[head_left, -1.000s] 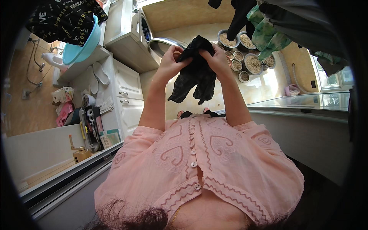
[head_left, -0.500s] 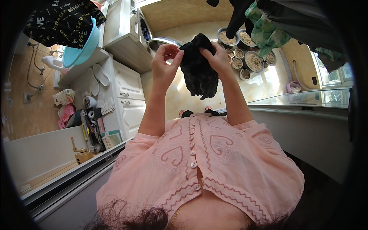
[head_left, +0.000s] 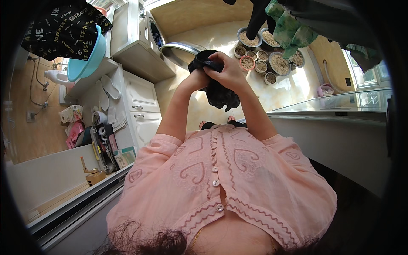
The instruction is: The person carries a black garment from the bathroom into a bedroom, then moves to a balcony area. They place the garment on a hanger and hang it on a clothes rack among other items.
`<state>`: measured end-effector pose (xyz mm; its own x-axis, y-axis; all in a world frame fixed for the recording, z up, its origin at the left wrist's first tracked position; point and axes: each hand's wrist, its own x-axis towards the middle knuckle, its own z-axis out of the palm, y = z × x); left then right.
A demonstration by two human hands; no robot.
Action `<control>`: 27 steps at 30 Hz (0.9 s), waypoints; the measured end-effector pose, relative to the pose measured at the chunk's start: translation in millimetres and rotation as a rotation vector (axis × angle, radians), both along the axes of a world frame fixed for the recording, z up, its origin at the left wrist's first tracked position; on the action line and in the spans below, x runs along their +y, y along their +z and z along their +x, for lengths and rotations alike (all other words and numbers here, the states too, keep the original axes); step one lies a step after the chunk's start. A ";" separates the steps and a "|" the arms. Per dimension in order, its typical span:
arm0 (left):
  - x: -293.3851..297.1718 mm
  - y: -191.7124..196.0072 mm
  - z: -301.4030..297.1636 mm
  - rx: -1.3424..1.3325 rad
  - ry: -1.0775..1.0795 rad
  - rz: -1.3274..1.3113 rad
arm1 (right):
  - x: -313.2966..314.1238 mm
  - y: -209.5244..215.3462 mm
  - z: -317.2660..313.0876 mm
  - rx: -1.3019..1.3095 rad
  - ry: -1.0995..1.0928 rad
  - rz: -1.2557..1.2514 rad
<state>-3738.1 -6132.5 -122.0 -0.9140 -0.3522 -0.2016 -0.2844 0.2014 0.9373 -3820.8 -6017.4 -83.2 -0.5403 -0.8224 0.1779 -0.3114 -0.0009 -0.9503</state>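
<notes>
A crumpled black garment (head_left: 222,96) hangs in front of me at chest height, its lower edge bunched and uneven. My right hand (head_left: 229,71) pinches the upper rim of the cloth between thumb and fingers. Beside it, my left hand (head_left: 197,80) reaches into the cloth, so that its fingers are hidden by the dark fabric. The rim forms a rounded opening above both hands. What kind of garment it is, I cannot make out.
A front-loading washing machine (head_left: 146,32) has its round door (head_left: 180,53) swung open beyond my left hand. Several bowls of pale food or grain, such as a large bowl (head_left: 280,63), stand on the floor. Clothes (head_left: 293,29) hang at upper right. A blue basin (head_left: 91,59) sits left.
My left hand has moved right and into the garment, its fingers vanishing in the cloth. My right hand has shifted a little left and lower, and the garment's top now folds open as a rim.
</notes>
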 end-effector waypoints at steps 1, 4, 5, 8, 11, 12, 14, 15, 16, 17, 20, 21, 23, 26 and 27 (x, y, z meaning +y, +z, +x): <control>-0.7 -9.2 -0.7 0.035 -0.010 0.033 | 0.1 0.2 0.3 -0.013 -0.001 -0.006; 3.1 -24.9 -4.7 0.084 -0.005 0.106 | 1.0 -3.2 -2.3 -0.060 -0.008 -0.026; 0.8 -30.3 -5.8 0.038 -0.029 0.150 | 0.7 -7.4 -3.7 -0.080 -0.007 -0.039; 0.0 -27.1 -4.9 -0.031 -0.044 0.182 | 0.6 -7.9 -0.6 -0.105 0.009 -0.072; -17.1 -45.8 -9.8 -0.140 -0.054 -0.038 | 1.5 -3.4 10.0 -0.097 0.028 -0.049; -18.6 -45.7 -9.3 -0.155 -0.040 -0.083 | 1.3 -2.0 12.6 -0.092 0.037 -0.033; -23.9 -63.8 -9.8 -0.051 -0.096 -0.159 | -2.6 -12.2 12.3 -0.113 0.040 -0.067; -24.2 -69.7 -10.2 0.008 -0.065 -0.044 | -4.2 -15.0 11.8 -0.123 0.041 -0.085; -24.0 -75.9 -9.4 0.066 -0.034 0.074 | -4.3 -12.2 12.9 -0.107 0.050 -0.085; -20.0 -79.8 -8.8 0.131 0.055 0.349 | -3.8 -8.3 15.7 -0.089 0.057 -0.082; -20.9 -97.6 -1.4 0.238 0.058 0.400 | -4.2 -5.2 19.0 -0.084 0.064 -0.066; -14.5 -84.1 -0.1 0.189 0.071 0.377 | -3.3 -6.5 15.4 -0.093 0.053 -0.060; -9.0 -67.4 6.2 0.118 0.020 0.310 | -7.0 -17.6 0.4 -0.113 -0.020 -0.079; -19.6 -55.1 21.5 -0.068 -0.182 0.020 | -2.6 -16.8 -20.9 -0.271 -0.135 -0.071; -24.2 -41.7 26.1 -0.217 -0.252 -0.174 | -2.8 -23.3 -28.5 -0.316 -0.160 -0.073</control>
<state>-3712.0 -6156.7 -163.7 -0.9190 -0.1681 -0.3565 -0.3935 0.4416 0.8063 -3849.2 -6020.2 -106.5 -0.6989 -0.7142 0.0372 -0.0044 -0.0477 -0.9989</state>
